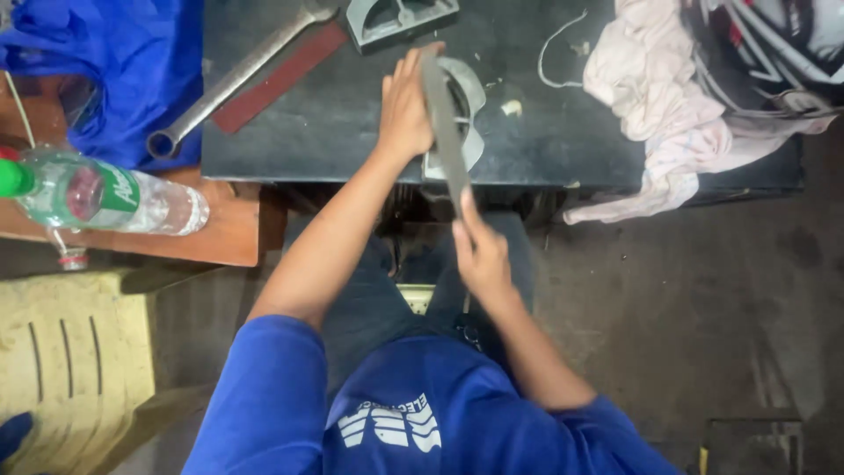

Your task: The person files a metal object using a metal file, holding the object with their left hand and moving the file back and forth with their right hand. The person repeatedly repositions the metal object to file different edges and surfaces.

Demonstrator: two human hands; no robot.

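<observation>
A long flat metal file (444,132) runs from the dark workbench (352,132) back toward my body. My left hand (404,110) presses on its far end, fingers laid over the tip. My right hand (479,255) grips its near end, by the bench's front edge. Under the file lies a pale grey cast metal part (470,97) with a curved rim, flat on the bench. The file hides the middle of that part.
A big open-ended wrench (233,79) and a reddish flat strip (281,77) lie at the bench's left. A grey metal housing (400,18) sits at the back. Pink rags (651,97) and a helmet (774,44) are at right; a plastic bottle (105,198) rests on a wooden board left.
</observation>
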